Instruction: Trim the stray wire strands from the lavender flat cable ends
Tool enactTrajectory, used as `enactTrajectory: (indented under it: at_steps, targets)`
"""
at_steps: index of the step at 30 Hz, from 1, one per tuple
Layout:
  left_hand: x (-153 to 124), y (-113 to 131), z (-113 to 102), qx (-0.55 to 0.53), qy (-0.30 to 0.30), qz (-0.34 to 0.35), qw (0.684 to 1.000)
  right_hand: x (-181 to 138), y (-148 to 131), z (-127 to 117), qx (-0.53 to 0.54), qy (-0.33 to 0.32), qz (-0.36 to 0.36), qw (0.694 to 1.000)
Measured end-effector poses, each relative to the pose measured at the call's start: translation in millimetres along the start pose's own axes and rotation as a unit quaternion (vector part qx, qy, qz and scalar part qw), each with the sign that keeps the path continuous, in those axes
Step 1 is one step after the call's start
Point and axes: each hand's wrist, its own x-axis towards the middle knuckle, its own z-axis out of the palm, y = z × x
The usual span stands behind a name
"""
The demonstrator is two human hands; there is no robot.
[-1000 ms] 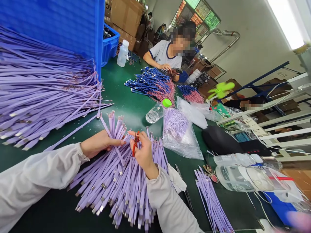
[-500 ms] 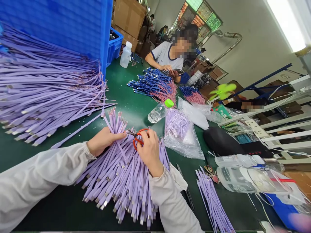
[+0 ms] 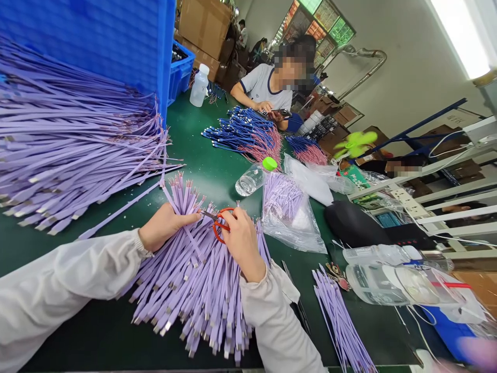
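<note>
Purple flat cables [image 3: 194, 274] lie in a thick fanned heap in front of me, plug ends toward me and bare wire ends away. My left hand [image 3: 165, 227] is closed on a cable near its wire end, thumb pressed on top, at the heap's left side. In my right hand [image 3: 243, 241] are small scissors [image 3: 220, 225] with red-orange handles, my fingers wrapped in the loops. The blades point left, their tips right by my left thumb. Exactly what lies between the blades is too small to make out.
A larger pile of purple cables [image 3: 70, 145] lies left against a blue crate [image 3: 128, 46]. Ahead stand a green-capped bottle [image 3: 250, 180] and a plastic bag of cables [image 3: 285, 207]. Blue cables [image 3: 244, 134] lie before a seated person [image 3: 267, 85]. A small cable bundle [image 3: 339, 316] lies right.
The scissor blades look more closed and straighter than before, and my right hand has shifted slightly. My left hand keeps its grip in nearly the same place.
</note>
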Motion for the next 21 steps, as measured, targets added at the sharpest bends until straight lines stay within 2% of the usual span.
enactTrajectory:
  at_steps: [5, 8, 11, 15, 17, 21]
  targets:
    - [0.4, 0.2, -1.1, 0.004, -0.002, 0.0, 1.0, -1.7, 3.0, 4.9, 0.023, 0.006, 0.01, 1.0]
    - [2.0, -0.6, -2.6, 0.001, -0.01, -0.009, 1.0, -1.2, 2.7, 6.9, 0.086, 0.039, 0.039, 0.995]
    - [1.8, 1.1, -2.8, -0.011, -0.022, -0.02, 0.999, 1.1, -1.6, 5.7, 0.208, 0.081, 0.07, 0.972]
    - [0.1, 5.6, -2.1, -0.007, -0.047, -0.035, 0.998, 3.7, -10.7, 0.9, 0.344, 0.075, 0.062, 0.934]
    - [0.6, 6.4, -2.5, 0.022, -0.042, -0.051, 0.998, 4.0, -13.6, -0.5, 0.367, 0.079, 0.067, 0.925]
    - [2.8, 5.9, -4.6, 0.045, -0.043, -0.068, 0.996, 3.1, -14.0, 0.0, 0.356, 0.1, 0.084, 0.925]
